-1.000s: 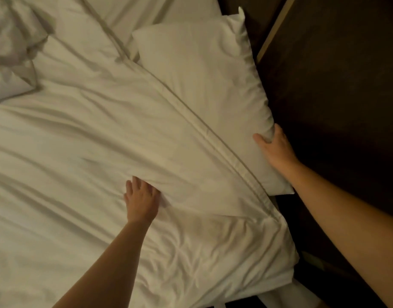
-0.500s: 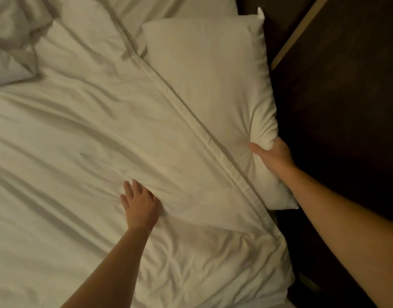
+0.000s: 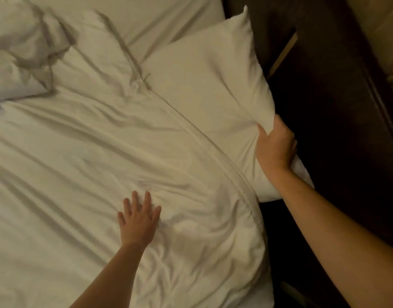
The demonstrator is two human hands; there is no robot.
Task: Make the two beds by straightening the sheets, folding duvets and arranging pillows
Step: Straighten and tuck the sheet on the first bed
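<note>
A white duvet (image 3: 80,163) lies creased across the bed, its hemmed edge running diagonally from the far middle to the near right corner. The left hand (image 3: 138,218) rests flat on the duvet near that corner, its fingers (image 3: 135,201) straight and spread apart, palm down on the fabric. To the right, a white pillow (image 3: 208,92) lies along the bed's right side, its left edge just beside the duvet hem. The right hand (image 3: 276,145) grips the pillow's right edge, thumb on top and fingers curled under it, bunching the cloth into folds. A flat bedsheet (image 3: 157,18) shows at the far side. Rumpled white bedding (image 3: 15,63) is heaped at the far left. Dark wood panelling (image 3: 335,130) borders the bed on the right.
</note>
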